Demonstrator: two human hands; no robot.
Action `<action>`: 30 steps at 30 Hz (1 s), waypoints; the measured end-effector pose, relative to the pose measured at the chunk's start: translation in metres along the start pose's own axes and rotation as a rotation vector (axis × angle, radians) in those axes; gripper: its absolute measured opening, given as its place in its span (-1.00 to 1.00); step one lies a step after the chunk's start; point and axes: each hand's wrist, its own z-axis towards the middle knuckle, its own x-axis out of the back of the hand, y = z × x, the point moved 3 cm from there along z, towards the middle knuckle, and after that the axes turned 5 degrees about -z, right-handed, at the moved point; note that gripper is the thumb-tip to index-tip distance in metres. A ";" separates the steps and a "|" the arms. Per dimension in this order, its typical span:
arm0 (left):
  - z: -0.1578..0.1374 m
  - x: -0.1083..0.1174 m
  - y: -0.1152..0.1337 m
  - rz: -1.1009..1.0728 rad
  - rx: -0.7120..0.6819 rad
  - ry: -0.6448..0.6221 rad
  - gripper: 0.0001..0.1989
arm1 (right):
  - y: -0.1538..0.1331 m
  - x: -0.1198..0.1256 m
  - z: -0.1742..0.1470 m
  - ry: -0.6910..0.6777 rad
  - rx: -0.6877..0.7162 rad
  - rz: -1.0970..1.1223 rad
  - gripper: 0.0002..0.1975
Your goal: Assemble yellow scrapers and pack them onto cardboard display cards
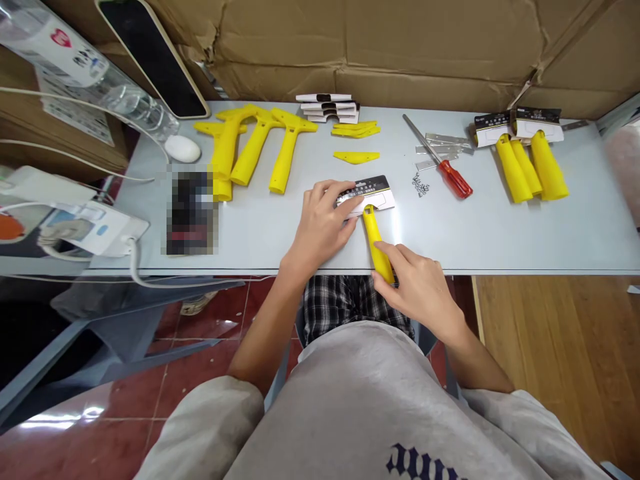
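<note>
In front of me on the table lies a yellow-handled scraper (376, 247) with a black-and-white card sleeve (377, 197) over its head. My left hand (323, 223) presses its fingers on the left part of the sleeve. Thumb and index finger of my right hand (420, 283) grip the lower end of the yellow handle, which reaches the table's front edge. Just beyond lie a loose yellow blade cover strip (356, 157) and a small stack of similar yellow strips (355, 129). Folded card sleeves (327, 108) are piled behind them.
Several bare yellow handles (283, 150) lie left. At right are a red screwdriver (454, 180), metal blades (445, 147), small screws (420, 185) and sleeved scrapers (543, 163). A phone (155, 57), water bottle (100, 73) and power strip (110, 230) occupy the left side.
</note>
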 end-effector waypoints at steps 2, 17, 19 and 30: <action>0.000 0.000 -0.002 -0.002 0.019 -0.014 -0.59 | 0.002 -0.002 -0.005 0.017 0.007 -0.002 -0.40; 0.009 -0.009 -0.002 0.035 0.008 -0.165 -0.51 | 0.004 -0.009 -0.005 0.153 -0.022 0.029 -0.36; 0.014 -0.011 -0.005 0.058 0.019 -0.187 -0.48 | 0.005 -0.006 0.005 0.140 -0.037 0.016 -0.35; 0.026 -0.007 -0.015 0.090 0.048 -0.239 -0.33 | 0.013 -0.006 0.031 0.225 0.012 0.048 -0.23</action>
